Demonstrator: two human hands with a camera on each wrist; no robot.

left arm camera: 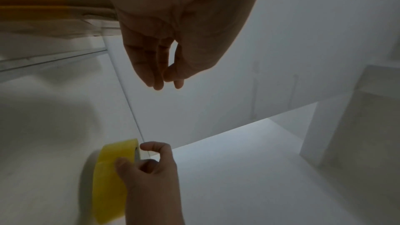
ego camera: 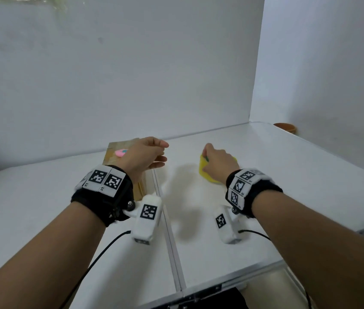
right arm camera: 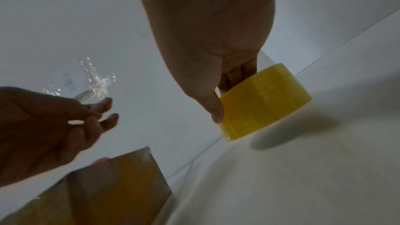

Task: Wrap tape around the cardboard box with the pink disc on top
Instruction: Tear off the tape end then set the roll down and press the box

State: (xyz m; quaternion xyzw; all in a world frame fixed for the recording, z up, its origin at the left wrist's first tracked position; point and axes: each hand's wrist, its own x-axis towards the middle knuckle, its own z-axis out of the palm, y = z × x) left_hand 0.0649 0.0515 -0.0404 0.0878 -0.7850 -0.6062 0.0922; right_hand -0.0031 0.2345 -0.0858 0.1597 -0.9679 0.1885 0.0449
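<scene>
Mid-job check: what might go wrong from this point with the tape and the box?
The right hand grips the yellow tape roll well apart from the cardboard box; a long pull could tangle. The left hand holds nothing, so the box may slide. The pink disc lies loose on top and could be knocked off.

White panel walls (ego camera: 132, 74) meet at a corner behind a white folding table (ego camera: 265, 157); what appears to be a brown bowl (ego camera: 285, 128) sits at its far right edge.
</scene>
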